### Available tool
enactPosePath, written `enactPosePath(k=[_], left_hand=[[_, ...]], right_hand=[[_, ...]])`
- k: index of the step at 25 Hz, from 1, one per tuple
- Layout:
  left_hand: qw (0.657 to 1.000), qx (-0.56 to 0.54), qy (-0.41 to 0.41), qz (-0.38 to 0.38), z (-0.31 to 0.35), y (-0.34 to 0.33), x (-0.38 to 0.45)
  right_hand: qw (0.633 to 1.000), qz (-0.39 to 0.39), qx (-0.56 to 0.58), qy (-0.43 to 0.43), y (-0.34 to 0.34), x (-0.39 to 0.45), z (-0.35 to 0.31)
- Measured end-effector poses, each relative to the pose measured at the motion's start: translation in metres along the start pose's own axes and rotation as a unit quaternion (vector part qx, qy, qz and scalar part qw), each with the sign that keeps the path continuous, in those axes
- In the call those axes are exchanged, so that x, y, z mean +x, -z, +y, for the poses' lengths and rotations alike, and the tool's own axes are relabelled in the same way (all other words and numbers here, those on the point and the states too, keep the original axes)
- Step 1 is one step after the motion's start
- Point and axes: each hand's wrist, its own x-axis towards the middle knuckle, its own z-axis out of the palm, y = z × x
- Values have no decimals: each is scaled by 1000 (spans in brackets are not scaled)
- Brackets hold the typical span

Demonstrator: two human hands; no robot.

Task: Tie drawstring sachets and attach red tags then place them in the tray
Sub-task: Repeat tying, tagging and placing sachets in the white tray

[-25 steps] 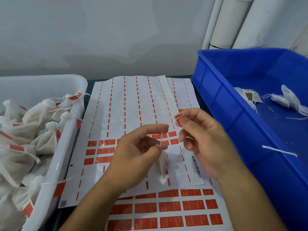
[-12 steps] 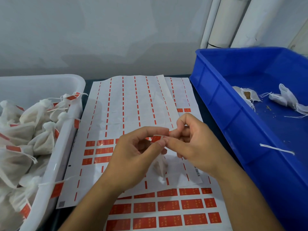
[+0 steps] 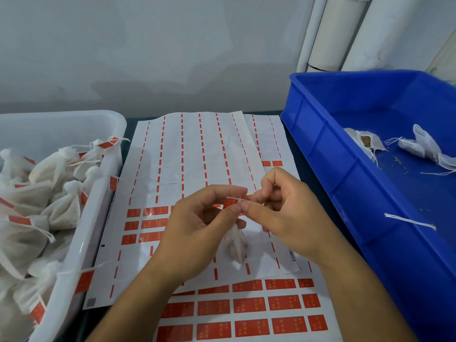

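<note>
A small white sachet (image 3: 235,245) hangs by its drawstring below my hands, over the sticker sheets. My left hand (image 3: 197,230) pinches the string between thumb and forefinger. My right hand (image 3: 283,213) meets it fingertip to fingertip and pinches a red tag (image 3: 231,201) against the string. On the left, the white tray (image 3: 81,248) holds several tied sachets with red tags (image 3: 59,213).
Two sticker sheets (image 3: 197,154) lie under my hands, the upper one mostly peeled, the lower one (image 3: 246,309) with rows of red tags. On the right a blue bin (image 3: 345,193) holds a few untied sachets (image 3: 419,146) and loose strings. A wall stands close behind.
My right hand, which held the red tag apart from the string a second ago, has come in to meet my left fingertips. The tag now sits on the string.
</note>
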Motion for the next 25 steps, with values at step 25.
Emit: enactPosePath(k=[25], left_hand=[[978,110,-72,163,0,-14,-3]], right_hand=[[986,96,138,10,-31,-1,-1]])
